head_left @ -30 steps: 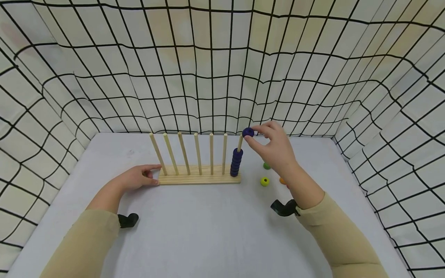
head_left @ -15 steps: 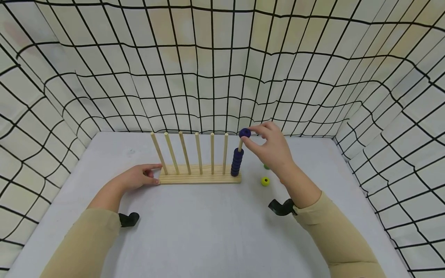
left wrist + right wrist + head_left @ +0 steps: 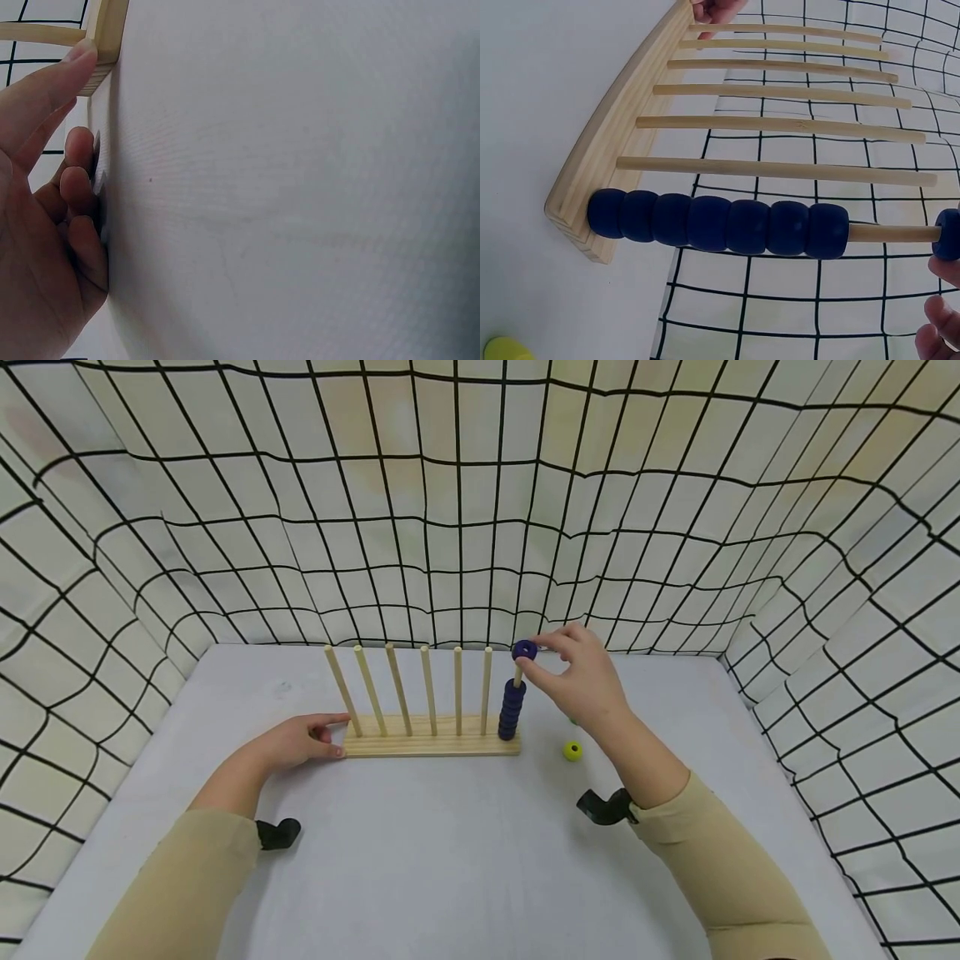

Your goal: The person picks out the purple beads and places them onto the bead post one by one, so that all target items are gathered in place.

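Observation:
A wooden peg rack (image 3: 431,747) with a row of upright pegs stands on the table. Its rightmost peg carries a stack of several dark blue beads (image 3: 709,223), and bare wood shows above them. At the top of that peg my right hand (image 3: 583,681) pinches one more dark blue bead (image 3: 524,650) between thumb and fingers. In the right wrist view this bead (image 3: 949,234) sits at the peg's tip, partly cut off by the frame edge. My left hand (image 3: 296,743) grips the rack's left end, thumb at the front corner and index finger behind.
A yellow-green bead (image 3: 573,751) lies right of the rack. Behind it a green bead (image 3: 574,721) is mostly hidden by my right forearm. White walls with black netting (image 3: 457,522) enclose the back and sides. A black wrist mount (image 3: 603,807) juts from the right sleeve.
My right hand has moved slightly left, bringing the blue bead from beside the rightmost peg to over its tip. My left hand has stayed at the rack's end.

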`<state>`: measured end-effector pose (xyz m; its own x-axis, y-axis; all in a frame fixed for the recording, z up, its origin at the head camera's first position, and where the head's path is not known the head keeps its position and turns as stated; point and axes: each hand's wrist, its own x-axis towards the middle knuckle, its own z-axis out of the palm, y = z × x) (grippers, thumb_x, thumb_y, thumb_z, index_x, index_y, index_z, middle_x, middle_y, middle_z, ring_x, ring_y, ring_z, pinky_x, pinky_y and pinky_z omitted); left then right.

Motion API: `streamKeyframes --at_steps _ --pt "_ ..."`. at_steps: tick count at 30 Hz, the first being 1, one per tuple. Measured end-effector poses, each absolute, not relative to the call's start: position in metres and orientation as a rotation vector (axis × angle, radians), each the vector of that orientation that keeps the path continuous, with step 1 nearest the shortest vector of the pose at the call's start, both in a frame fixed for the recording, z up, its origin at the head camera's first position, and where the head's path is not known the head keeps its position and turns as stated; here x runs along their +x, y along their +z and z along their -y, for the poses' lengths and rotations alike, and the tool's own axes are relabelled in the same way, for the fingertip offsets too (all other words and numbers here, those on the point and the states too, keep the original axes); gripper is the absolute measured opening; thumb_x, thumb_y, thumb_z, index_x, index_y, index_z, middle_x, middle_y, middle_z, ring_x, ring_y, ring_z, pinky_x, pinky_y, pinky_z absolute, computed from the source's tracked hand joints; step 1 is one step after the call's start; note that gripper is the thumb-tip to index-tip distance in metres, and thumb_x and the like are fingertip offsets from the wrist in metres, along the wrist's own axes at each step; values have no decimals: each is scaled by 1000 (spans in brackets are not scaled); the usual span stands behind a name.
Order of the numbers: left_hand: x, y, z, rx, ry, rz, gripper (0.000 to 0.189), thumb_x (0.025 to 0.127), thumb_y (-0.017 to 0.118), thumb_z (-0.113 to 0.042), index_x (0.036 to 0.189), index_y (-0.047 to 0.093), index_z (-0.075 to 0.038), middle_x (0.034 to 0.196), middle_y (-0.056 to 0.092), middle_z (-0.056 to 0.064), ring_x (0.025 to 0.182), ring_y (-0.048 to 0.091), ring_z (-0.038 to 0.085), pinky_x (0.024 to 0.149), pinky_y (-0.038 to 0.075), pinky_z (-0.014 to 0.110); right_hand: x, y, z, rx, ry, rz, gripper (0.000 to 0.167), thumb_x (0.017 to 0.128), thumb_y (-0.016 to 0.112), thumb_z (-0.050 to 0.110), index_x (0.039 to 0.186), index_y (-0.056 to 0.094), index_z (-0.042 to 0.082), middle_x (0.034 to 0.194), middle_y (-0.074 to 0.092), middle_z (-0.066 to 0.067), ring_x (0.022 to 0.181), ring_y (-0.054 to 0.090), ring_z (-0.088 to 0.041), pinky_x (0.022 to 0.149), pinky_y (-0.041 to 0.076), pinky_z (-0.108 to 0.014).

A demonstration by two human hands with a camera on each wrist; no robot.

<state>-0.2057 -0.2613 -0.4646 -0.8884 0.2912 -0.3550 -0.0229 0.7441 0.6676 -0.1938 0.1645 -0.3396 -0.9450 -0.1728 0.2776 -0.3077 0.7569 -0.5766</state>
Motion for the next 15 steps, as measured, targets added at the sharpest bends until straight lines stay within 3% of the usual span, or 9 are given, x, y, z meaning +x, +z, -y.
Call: streamKeyframes --at_steps 15 --pt "-207 -466 263 206 959 -2507 74 87 77 -29 148 45 -5 91 50 6 78 43 19 69 35 34 -194 -346 -164 375 917 2773 44 91 67 50 124 70 21 114 55 1 100 48 -22 80 44 -40"
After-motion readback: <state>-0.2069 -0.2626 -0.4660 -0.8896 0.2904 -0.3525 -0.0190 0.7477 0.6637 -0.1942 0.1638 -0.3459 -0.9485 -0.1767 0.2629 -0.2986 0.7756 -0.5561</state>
